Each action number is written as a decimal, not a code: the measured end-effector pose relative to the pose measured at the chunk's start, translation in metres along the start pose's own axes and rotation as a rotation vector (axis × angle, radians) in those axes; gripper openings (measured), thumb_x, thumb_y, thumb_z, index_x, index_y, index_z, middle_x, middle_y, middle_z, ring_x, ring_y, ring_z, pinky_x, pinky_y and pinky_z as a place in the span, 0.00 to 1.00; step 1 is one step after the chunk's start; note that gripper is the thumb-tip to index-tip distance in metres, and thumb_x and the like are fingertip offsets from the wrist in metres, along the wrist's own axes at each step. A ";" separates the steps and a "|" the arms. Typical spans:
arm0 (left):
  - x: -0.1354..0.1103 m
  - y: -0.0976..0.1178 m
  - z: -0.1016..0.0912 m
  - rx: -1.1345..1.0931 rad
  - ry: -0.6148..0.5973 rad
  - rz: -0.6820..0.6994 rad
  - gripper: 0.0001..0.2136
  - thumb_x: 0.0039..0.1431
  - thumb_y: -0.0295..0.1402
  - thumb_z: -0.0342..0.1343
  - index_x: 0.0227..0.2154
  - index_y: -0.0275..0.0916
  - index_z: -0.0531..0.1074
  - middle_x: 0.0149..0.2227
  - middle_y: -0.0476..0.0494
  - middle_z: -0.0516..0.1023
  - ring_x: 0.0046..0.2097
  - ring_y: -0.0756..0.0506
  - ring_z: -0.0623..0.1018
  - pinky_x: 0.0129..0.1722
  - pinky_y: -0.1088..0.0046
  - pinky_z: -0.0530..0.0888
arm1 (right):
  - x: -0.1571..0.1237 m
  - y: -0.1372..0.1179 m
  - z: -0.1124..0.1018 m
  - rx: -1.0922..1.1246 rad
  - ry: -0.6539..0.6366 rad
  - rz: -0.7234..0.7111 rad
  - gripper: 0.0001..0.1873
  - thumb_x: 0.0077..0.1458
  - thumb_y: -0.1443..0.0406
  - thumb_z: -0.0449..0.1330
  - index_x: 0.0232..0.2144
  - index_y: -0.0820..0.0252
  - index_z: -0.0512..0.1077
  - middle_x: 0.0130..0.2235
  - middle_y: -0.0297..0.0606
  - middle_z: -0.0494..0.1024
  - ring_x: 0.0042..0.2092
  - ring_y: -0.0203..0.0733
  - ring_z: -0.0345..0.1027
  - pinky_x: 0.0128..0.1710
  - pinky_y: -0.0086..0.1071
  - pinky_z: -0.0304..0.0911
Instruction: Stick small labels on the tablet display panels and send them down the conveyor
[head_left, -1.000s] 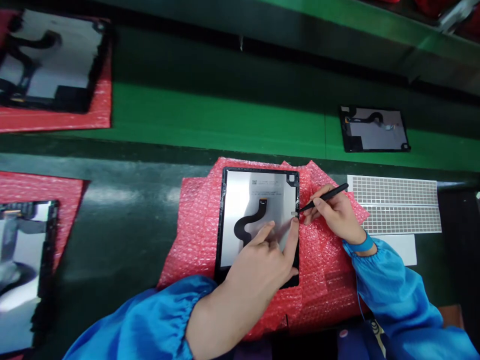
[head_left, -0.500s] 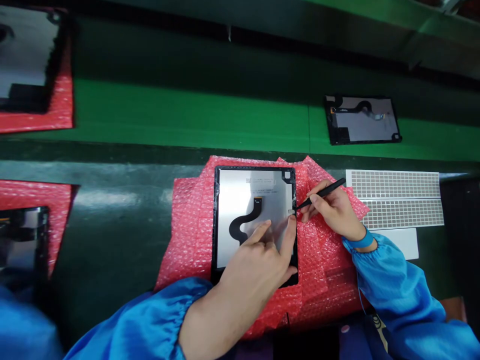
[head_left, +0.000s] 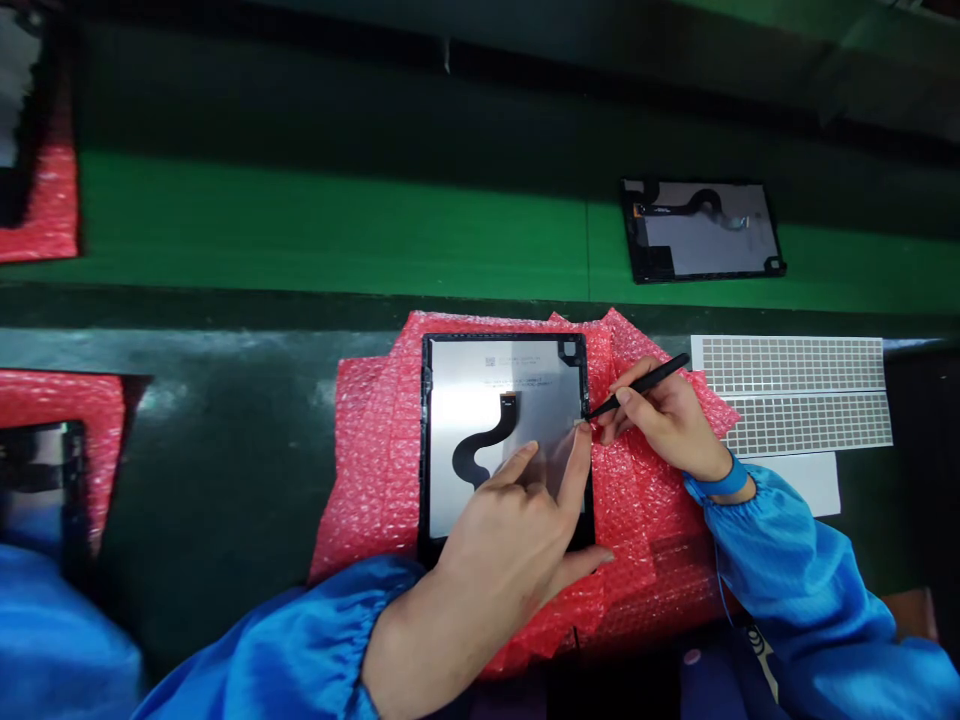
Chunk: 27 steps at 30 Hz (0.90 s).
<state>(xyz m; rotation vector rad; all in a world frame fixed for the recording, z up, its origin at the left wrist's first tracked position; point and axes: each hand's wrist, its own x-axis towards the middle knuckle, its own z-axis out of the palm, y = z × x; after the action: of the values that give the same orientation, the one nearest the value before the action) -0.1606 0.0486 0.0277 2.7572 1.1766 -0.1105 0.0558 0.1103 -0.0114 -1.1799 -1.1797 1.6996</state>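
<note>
A tablet-sized screen panel (head_left: pixel 465 370) lies back side up on red bubble wrap (head_left: pixel 367 460), with a black curved ribbon cable (head_left: pixel 491 437) on its silvery back. My left hand (head_left: pixel 510 535) rests over the lower part with fingers spread. One fingertip presses by the right edge, at a small pale piece (head_left: pixel 577 422); the thumb sticks out past the edge. My right hand (head_left: pixel 667 425) pinches slim black tweezers (head_left: pixel 651 379), whose tip meets the panel's right edge beside that fingertip. The lower end of the cable is hidden under my left hand.
Sheets with grids of small stickers (head_left: pixel 795 395) lie to the right, above a plain white sheet (head_left: pixel 814 482). Another panel (head_left: pixel 705 230) lies on the green surface (head_left: pixel 337 230) behind. At left, further panels rest on red wrap (head_left: pixel 105 410). A blue sleeve (head_left: pixel 60 630) shows lower left.
My left thumb has stretched outward, off the panel's right edge. The panel under my hands has shifted slightly left in view. Panels on the green surface and its seam appear farther left.
</note>
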 end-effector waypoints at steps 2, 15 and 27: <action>0.000 0.000 0.000 -0.004 0.001 -0.006 0.57 0.54 0.66 0.63 0.69 0.16 0.63 0.23 0.41 0.80 0.33 0.40 0.83 0.55 0.63 0.80 | 0.000 0.000 0.000 -0.001 0.002 0.006 0.19 0.65 0.47 0.66 0.39 0.54 0.68 0.29 0.31 0.83 0.28 0.39 0.82 0.30 0.32 0.80; 0.004 -0.001 0.001 -0.030 0.096 -0.013 0.55 0.52 0.64 0.67 0.66 0.14 0.67 0.22 0.42 0.79 0.28 0.41 0.82 0.51 0.64 0.81 | -0.001 -0.008 -0.003 0.087 0.156 -0.081 0.20 0.63 0.47 0.68 0.38 0.52 0.67 0.25 0.28 0.80 0.23 0.38 0.78 0.23 0.31 0.77; 0.010 0.004 -0.002 0.013 -0.108 -0.131 0.48 0.64 0.57 0.61 0.72 0.18 0.58 0.26 0.34 0.82 0.48 0.26 0.85 0.41 0.58 0.80 | -0.113 -0.019 -0.079 -0.098 0.500 -0.253 0.15 0.64 0.52 0.68 0.39 0.54 0.71 0.26 0.33 0.83 0.24 0.43 0.81 0.23 0.34 0.77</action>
<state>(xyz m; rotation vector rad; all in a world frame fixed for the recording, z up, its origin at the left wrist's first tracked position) -0.1512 0.0532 0.0291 2.6465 1.3302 -0.2790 0.1665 0.0337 0.0250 -1.3500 -1.0488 1.0836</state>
